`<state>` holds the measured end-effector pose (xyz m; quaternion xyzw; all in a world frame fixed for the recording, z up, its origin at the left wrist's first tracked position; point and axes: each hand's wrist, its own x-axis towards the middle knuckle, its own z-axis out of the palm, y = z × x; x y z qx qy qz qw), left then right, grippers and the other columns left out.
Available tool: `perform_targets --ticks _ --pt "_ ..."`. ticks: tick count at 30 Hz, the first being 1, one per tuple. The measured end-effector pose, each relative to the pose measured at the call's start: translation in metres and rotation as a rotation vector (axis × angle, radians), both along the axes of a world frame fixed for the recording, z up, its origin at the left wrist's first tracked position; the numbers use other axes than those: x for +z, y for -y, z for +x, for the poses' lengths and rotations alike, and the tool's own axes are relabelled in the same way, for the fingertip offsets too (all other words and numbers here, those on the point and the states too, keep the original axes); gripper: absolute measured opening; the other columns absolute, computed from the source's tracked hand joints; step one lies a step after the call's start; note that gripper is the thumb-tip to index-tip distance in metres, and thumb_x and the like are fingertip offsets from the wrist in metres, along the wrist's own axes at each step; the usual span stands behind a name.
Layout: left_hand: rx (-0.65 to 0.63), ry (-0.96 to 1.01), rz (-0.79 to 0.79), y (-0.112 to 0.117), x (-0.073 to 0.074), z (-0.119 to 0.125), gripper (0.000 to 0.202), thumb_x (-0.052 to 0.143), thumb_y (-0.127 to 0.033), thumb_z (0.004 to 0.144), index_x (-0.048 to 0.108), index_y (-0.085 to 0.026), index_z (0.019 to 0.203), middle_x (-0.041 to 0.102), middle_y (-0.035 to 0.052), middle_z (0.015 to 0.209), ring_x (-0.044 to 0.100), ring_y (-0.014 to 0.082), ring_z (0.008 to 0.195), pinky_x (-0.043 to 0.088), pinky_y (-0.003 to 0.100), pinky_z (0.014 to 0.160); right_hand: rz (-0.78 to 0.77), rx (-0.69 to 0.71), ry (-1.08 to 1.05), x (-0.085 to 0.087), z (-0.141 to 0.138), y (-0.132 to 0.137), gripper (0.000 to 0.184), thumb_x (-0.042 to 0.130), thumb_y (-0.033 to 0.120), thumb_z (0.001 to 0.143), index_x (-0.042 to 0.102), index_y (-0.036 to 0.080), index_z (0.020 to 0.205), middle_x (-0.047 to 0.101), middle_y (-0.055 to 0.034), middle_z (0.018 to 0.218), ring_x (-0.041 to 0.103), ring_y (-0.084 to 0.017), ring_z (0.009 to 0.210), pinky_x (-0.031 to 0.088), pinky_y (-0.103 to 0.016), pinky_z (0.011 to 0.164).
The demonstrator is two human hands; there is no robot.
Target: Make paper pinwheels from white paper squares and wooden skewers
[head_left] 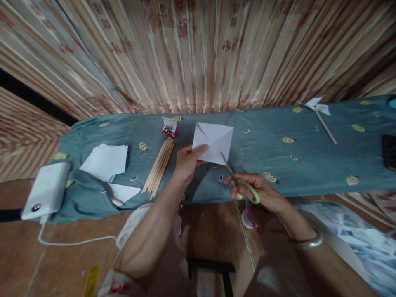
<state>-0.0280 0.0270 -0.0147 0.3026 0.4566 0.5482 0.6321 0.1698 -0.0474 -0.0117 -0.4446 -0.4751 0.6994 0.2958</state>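
My left hand (186, 161) pinches the left edge of a square white sheet of paper (216, 138), thumb on top. Crease lines run across the sheet, and a slit shows near its upper left corner. In my right hand (255, 187) is a pair of scissors (254, 193) with pale green handles. Their blades reach the paper's lower right part; whether they are cutting there I cannot tell. Left of my left hand lies a bundle of thin wooden sticks (159, 167). Behind the sticks stands a small open red-and-white box (170, 128) of small metallic pieces.
A stack of white paper (107, 161) and a folded white piece (123, 192) lie on the left. A white power bank (48, 187) with a cable sits at the left end. To the right rests a paper pinwheel (317, 106) on a stick. Pleated curtains (198, 53) hang behind the cloth-covered table (324, 165).
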Motion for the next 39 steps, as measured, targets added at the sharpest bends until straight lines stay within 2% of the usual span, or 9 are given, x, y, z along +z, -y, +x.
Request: perform_targets --ticks 5,15,27,32,39 --pt "-0.008 0.004 -0.003 0.0006 0.0006 -0.0002 0.032 0.085 -0.033 0.049 0.072 -0.014 0.070 0.072 0.0046 0.070 0.067 0.0188 0.063 0.056 0.032 0.059 0.036 0.010 0.022 -0.0006 0.0010 -0.0001 0.051 0.075 0.057 0.067 0.068 0.015 0.095 0.062 -0.0001 0.066 0.052 -0.010 0.060 0.041 -0.024 0.058" --pt "0.000 -0.012 -0.015 0.0003 0.0006 0.0000 0.033 0.085 -0.033 0.048 0.072 -0.014 0.070 0.072 0.0036 0.069 0.065 0.0163 0.061 0.054 0.029 0.056 0.002 -0.033 0.019 -0.0025 -0.0006 -0.0010 0.049 0.080 0.053 0.061 0.070 0.015 0.091 0.060 0.0022 0.061 0.050 -0.008 0.055 0.042 -0.023 0.054" --pt "0.021 -0.023 -0.026 0.0009 0.0030 -0.0001 0.033 0.085 -0.034 0.047 0.072 -0.013 0.069 0.071 0.0036 0.069 0.065 0.0166 0.061 0.053 0.028 0.055 -0.103 -0.102 -0.004 -0.0032 -0.0020 -0.0009 0.043 0.086 0.044 0.056 0.072 0.016 0.087 0.053 0.0054 0.058 0.049 -0.006 0.052 0.045 -0.020 0.052" --pt "0.019 -0.022 -0.015 0.0013 0.0029 -0.0008 0.033 0.085 -0.034 0.047 0.072 -0.013 0.069 0.072 0.0043 0.071 0.065 0.0170 0.062 0.054 0.028 0.055 -0.090 -0.099 -0.002 -0.0049 -0.0027 -0.0007 0.043 0.086 0.044 0.056 0.072 0.016 0.086 0.051 0.0069 0.056 0.047 -0.004 0.050 0.045 -0.018 0.052" --pt "-0.031 -0.038 -0.036 0.0026 0.0024 0.0029 0.029 0.083 -0.032 0.049 0.072 -0.013 0.067 0.071 0.0029 0.067 0.064 0.0156 0.060 0.053 0.026 0.054 -0.026 -0.108 0.043 -0.0048 -0.0035 -0.0017 0.043 0.083 0.046 0.059 0.073 0.016 0.089 0.058 0.0034 0.061 0.054 -0.008 0.057 0.046 -0.021 0.054"
